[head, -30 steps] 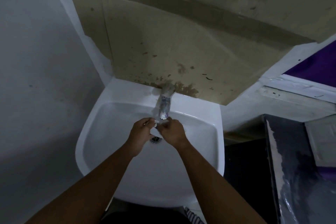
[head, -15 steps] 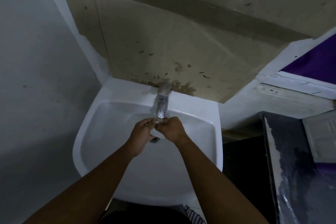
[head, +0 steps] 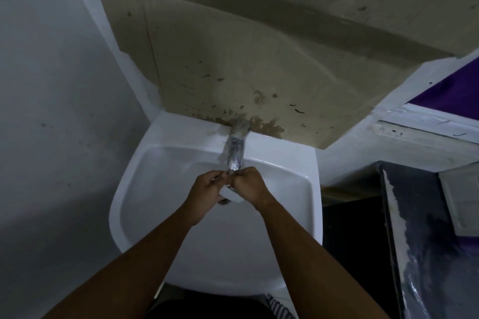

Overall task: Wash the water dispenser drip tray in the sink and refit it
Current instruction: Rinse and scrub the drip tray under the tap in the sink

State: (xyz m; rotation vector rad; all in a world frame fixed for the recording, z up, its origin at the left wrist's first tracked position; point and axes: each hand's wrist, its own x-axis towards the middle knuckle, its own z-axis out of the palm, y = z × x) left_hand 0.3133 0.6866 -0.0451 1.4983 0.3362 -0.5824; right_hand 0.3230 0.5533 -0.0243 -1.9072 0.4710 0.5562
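both hands [head: 228,189] hold tray [head: 231,195] slanted.

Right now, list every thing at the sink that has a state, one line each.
Left hand: closed on the tray, under the tap.
Right hand: closed on the tray, under the tap.
Tray: white, held between both hands over the drain, mostly hidden.
Tap: whether water runs cannot be told.
Sink: white; no standing water visible.
Drain: partly hidden by the hands.
Cardboard: stained near the tap.
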